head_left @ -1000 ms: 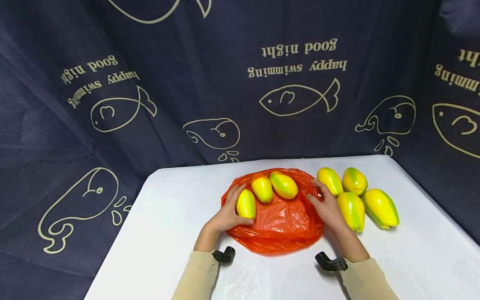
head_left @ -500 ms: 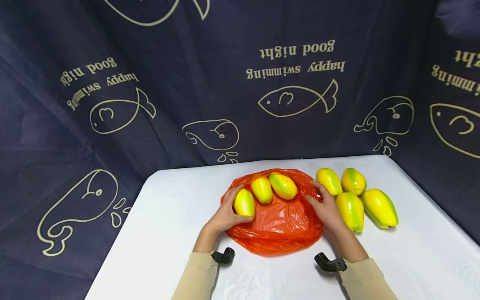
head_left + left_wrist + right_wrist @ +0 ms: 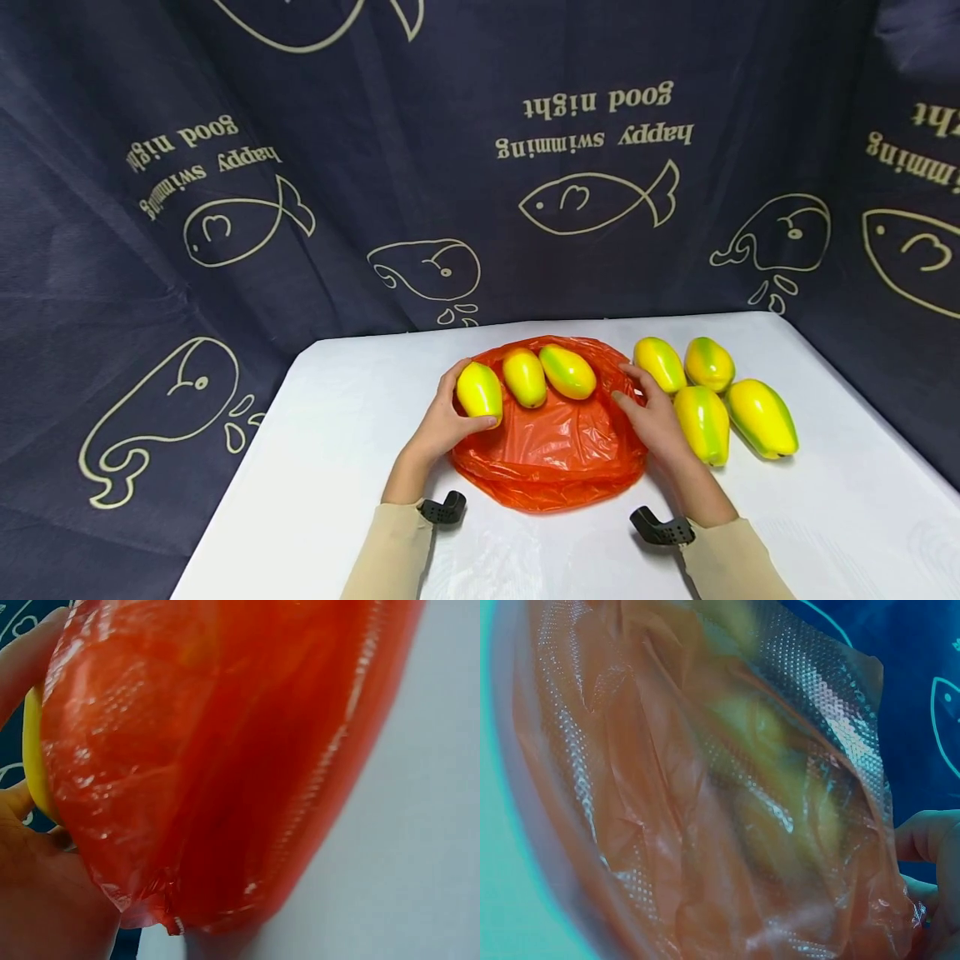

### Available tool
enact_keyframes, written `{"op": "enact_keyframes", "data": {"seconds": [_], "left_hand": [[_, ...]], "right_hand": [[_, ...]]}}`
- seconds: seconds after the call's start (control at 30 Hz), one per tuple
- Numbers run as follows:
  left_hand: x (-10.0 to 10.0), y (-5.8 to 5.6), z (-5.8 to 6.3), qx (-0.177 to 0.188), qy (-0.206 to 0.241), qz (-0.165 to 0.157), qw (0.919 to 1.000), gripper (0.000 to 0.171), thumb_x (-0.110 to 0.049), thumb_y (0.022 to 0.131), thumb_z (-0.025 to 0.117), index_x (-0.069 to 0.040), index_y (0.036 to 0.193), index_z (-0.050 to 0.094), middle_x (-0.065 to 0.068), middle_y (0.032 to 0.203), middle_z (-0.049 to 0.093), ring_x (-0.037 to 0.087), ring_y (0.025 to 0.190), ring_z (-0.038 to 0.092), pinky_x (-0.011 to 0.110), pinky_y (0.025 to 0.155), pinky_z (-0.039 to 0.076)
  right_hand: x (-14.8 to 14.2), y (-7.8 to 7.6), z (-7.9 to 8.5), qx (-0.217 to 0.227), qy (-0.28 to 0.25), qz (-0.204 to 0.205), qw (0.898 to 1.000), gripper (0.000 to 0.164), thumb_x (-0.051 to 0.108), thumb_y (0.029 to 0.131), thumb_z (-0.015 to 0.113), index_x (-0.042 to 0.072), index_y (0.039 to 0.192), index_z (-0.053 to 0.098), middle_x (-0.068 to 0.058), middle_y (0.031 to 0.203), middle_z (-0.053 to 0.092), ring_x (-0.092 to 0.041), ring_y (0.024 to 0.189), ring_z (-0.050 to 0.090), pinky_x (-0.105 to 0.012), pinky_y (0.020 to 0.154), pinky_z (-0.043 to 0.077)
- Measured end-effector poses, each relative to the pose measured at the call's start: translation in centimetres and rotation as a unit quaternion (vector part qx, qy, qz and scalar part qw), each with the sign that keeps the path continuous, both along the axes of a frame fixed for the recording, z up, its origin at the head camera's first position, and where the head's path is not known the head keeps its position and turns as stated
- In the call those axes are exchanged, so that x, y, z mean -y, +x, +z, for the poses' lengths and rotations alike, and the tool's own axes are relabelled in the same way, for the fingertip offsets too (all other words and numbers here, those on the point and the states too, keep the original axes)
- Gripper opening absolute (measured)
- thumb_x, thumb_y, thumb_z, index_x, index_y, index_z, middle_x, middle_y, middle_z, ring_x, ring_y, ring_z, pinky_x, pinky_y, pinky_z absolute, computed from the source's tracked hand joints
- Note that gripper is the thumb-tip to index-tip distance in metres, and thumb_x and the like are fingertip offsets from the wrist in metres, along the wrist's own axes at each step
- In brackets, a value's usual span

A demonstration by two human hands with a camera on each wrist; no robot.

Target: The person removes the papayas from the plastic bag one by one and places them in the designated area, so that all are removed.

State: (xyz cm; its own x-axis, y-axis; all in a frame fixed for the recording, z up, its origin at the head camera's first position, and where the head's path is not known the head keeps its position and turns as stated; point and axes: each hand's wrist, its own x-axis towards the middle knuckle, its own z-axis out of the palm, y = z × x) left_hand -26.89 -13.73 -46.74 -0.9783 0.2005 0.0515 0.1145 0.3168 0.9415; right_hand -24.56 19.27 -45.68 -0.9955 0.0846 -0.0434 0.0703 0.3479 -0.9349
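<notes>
Your left hand (image 3: 439, 428) grips one yellow-green fruit (image 3: 480, 390) at the left side of the red bag (image 3: 555, 437), lower middle of the frame. Your right hand (image 3: 660, 423) pinches the bag's right edge. Two fruits (image 3: 524, 377) lie inside; four more sit right. Across the top, the cloth (image 3: 420, 150) reads "good night" and "happy swimming", upside down.

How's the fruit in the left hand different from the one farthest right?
The left hand grips the held fruit; the rightmost fruit lies on the table. The held fruit is at the left edge of the red bag; the rightmost fruit is outside it. Both are shiny yellow with green.
</notes>
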Motion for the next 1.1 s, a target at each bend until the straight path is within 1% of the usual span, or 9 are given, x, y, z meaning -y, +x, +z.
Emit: {"op": "enact_keyframes", "data": {"seconds": [0.23, 0.4, 0.47, 0.63, 0.7, 0.73, 0.87, 1.0, 1.1], "left_hand": [[0.4, -0.1, 1.0, -0.015, 0.022, 0.012, 0.9996, 0.102, -0.022, 0.074, 0.086, -0.034, 0.155, 0.025, 0.003, 0.154, 0.035, 0.028, 0.133, 0.045, 0.051, 0.118, 0.037], [1.1, -0.3, 1.7, -0.025, 0.053, 0.020, 0.9981, 0.101, -0.013, 0.077, 0.084, -0.034, 0.156, 0.023, 0.003, 0.156, 0.034, 0.028, 0.138, 0.041, 0.048, 0.117, 0.040], [1.4, 0.2, 2.9, -0.030, 0.060, 0.025, 0.9974, 0.100, -0.010, 0.079, 0.082, -0.029, 0.157, 0.022, 0.006, 0.156, 0.033, 0.029, 0.139, 0.040, 0.048, 0.116, 0.041], [2.8, -0.2, 3.6, -0.038, 0.073, 0.053, 0.9952, 0.097, -0.009, 0.080, 0.081, -0.030, 0.156, 0.024, 0.007, 0.156, 0.033, 0.030, 0.144, 0.034, 0.049, 0.118, 0.039], [3.4, -1.1, 3.0, -0.038, 0.069, 0.066, 0.9947, 0.097, -0.011, 0.079, 0.082, -0.035, 0.154, 0.025, 0.004, 0.156, 0.032, 0.028, 0.148, 0.029, 0.050, 0.119, 0.037], [3.7, -1.2, 3.1, -0.039, 0.064, 0.071, 0.9947, 0.097, -0.012, 0.079, 0.082, -0.035, 0.154, 0.026, 0.004, 0.156, 0.032, 0.029, 0.148, 0.029, 0.050, 0.118, 0.037], [4.8, -1.8, 3.1, -0.038, 0.046, 0.082, 0.9948, 0.097, -0.013, 0.079, 0.082, -0.030, 0.156, 0.025, 0.005, 0.158, 0.030, 0.031, 0.151, 0.025, 0.052, 0.120, 0.034], [6.2, -2.2, 2.6, -0.027, 0.027, 0.086, 0.9956, 0.098, -0.016, 0.079, 0.082, -0.031, 0.156, 0.024, 0.004, 0.159, 0.026, 0.031, 0.152, 0.023, 0.054, 0.121, 0.030], [7.0, -2.4, 2.1, -0.020, 0.010, 0.088, 0.9958, 0.098, -0.016, 0.079, 0.083, -0.032, 0.156, 0.024, 0.003, 0.160, 0.023, 0.032, 0.151, 0.025, 0.053, 0.122, 0.030]], "right_hand": [[-0.2, 0.1, -0.1, -0.002, -0.003, -0.002, 1.000, 0.057, 0.022, 0.103, 0.049, 0.016, 0.157, 0.029, -0.019, 0.159, 0.032, -0.038, 0.143, 0.033, -0.058, 0.118, 0.035], [-0.2, 0.2, -0.1, -0.006, -0.004, -0.001, 1.000, 0.057, 0.021, 0.103, 0.049, 0.015, 0.157, 0.029, -0.019, 0.159, 0.032, -0.038, 0.144, 0.032, -0.058, 0.118, 0.034], [-0.2, 0.2, 0.0, -0.005, -0.002, 0.000, 1.000, 0.057, 0.021, 0.103, 0.049, 0.015, 0.157, 0.029, -0.019, 0.159, 0.031, -0.038, 0.144, 0.031, -0.059, 0.118, 0.033], [-0.1, 0.0, 0.1, -0.008, -0.001, -0.003, 1.000, 0.057, 0.021, 0.103, 0.049, 0.016, 0.157, 0.030, -0.019, 0.159, 0.032, -0.038, 0.144, 0.031, -0.059, 0.118, 0.033], [-0.1, 0.0, 0.1, -0.010, -0.001, -0.005, 1.000, 0.057, 0.021, 0.103, 0.049, 0.016, 0.156, 0.031, -0.019, 0.159, 0.033, -0.038, 0.144, 0.032, -0.059, 0.118, 0.033], [-0.1, 0.0, 0.1, -0.010, -0.002, -0.006, 1.000, 0.056, 0.020, 0.103, 0.049, 0.015, 0.156, 0.031, -0.019, 0.159, 0.033, -0.038, 0.144, 0.032, -0.059, 0.118, 0.033], [-0.2, 0.0, 0.1, -0.012, -0.008, -0.006, 1.000, 0.056, 0.019, 0.103, 0.050, 0.014, 0.155, 0.032, -0.019, 0.159, 0.033, -0.038, 0.144, 0.032, -0.059, 0.119, 0.032], [-0.3, 0.0, 0.0, -0.013, -0.015, -0.005, 1.000, 0.055, 0.019, 0.103, 0.050, 0.014, 0.155, 0.033, -0.019, 0.159, 0.033, -0.037, 0.145, 0.032, -0.058, 0.119, 0.032], [-0.3, 0.0, 0.0, -0.011, -0.012, -0.005, 1.000, 0.055, 0.020, 0.103, 0.050, 0.014, 0.155, 0.033, -0.018, 0.159, 0.033, -0.037, 0.145, 0.032, -0.058, 0.119, 0.033]]}}
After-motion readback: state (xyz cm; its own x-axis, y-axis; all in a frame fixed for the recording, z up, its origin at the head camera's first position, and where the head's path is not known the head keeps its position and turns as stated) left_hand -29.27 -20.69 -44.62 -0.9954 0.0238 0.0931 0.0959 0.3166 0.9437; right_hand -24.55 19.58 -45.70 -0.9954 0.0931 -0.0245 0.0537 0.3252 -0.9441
